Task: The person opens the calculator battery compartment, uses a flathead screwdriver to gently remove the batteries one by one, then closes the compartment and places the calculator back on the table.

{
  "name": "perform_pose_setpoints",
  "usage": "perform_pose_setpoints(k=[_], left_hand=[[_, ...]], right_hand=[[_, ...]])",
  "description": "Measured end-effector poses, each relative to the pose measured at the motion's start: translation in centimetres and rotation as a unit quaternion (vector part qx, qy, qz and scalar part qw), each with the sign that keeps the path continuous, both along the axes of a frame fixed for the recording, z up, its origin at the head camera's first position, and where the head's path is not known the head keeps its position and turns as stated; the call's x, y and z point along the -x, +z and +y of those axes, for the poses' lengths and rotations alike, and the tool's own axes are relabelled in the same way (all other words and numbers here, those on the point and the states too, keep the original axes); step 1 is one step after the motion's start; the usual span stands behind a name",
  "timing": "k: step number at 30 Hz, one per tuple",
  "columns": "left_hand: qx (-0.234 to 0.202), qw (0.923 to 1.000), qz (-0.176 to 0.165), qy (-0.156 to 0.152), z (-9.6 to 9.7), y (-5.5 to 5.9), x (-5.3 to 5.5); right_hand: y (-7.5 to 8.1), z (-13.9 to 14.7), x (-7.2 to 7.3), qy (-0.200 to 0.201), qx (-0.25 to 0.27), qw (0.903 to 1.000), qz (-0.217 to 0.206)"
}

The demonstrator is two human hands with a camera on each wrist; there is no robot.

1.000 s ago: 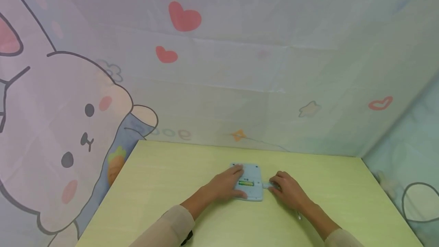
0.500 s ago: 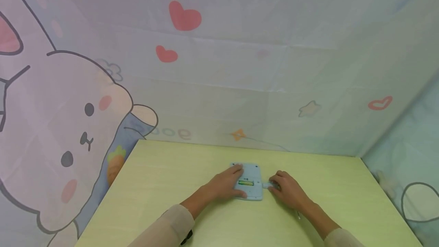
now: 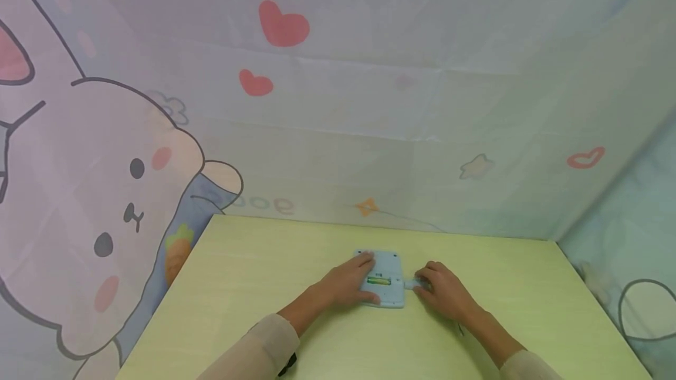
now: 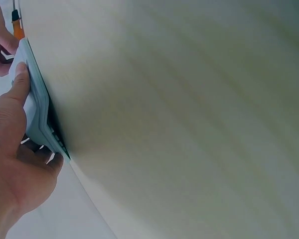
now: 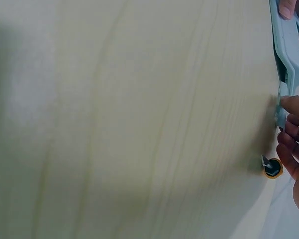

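A light-blue calculator (image 3: 389,264) lies back side up on the table, a green-and-yellow battery (image 3: 379,281) showing in its uncovered slot. My left hand (image 3: 343,283) grips its left part, thumb at the near edge and fingers at the far one. Just off the right side, my right hand (image 3: 446,292) pinches a small light-blue cover piece (image 3: 410,284), which the right wrist view shows low over the table by the calculator's edge. Under the right hand lies a screwdriver (image 5: 272,168) with an orange and black handle; in the head view the hand mostly hides it.
The pale yellow table (image 3: 253,263) ends at a cloth backdrop (image 3: 369,133) with printed hearts and a large cartoon animal. A similar cloth hangs at the right side. Something black (image 3: 287,364) sits under the left sleeve.
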State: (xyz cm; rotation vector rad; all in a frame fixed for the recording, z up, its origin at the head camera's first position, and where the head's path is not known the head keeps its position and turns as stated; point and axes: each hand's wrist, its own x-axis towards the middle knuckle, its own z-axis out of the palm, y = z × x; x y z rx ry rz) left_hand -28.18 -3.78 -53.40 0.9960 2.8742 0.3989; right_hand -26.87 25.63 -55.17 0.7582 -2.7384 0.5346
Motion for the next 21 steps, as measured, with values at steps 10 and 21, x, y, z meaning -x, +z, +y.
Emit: perform_pose_setpoints(k=[10, 21], left_hand=[[0.006, 1.0, 0.008, 0.001, 0.07, -0.21, 0.13], [0.008, 1.0, 0.002, 0.002, 0.12, -0.05, 0.01]], right_hand=[[0.47, -0.24, -0.08, 0.006, -0.002, 0.9998, 0.019], [0.6, -0.69, -0.23, 0.026, 0.027, 0.998, 0.051]])
